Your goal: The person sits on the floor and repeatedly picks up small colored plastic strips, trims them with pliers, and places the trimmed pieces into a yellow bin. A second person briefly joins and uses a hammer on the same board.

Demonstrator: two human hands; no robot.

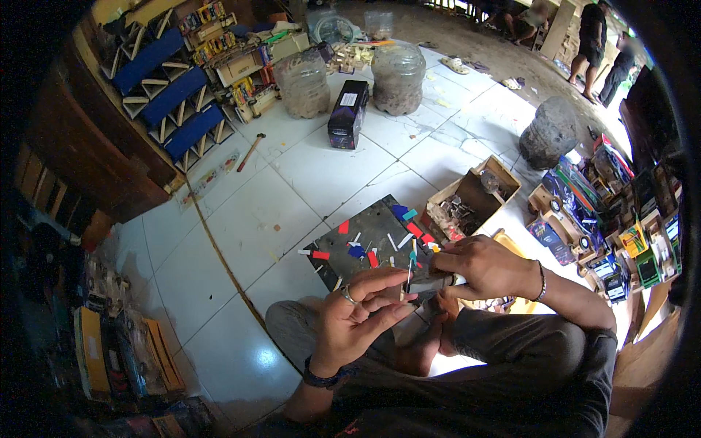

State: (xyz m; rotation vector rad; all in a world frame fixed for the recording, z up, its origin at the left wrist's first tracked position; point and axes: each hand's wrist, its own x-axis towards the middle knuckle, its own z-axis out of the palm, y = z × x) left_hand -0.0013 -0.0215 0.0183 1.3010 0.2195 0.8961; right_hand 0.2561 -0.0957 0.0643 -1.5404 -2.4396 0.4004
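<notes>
In front of my lap, my left hand point(367, 314), with a ring on one finger, pinches a small thin piece point(410, 276) that looks pale with a teal tip. Close to its right, my right hand point(488, 269) is closed with the fingers bent down. A flat greyish, blade-like thing point(429, 285) reaches from it toward the left fingertips; its kind is not clear. Just beyond both hands lies a dark board point(332, 244) strewn with red, blue, white and teal scraps, among them a red scrap point(343, 227).
A wooden box point(467, 198) of small parts stands beyond the board. Farther off are a dark carton point(348, 117), two clear plastic jars point(398, 79) and a hammer point(250, 153) on the tiles. Toy trucks point(566, 212) crowd the right. People point(588, 47) stand in the back.
</notes>
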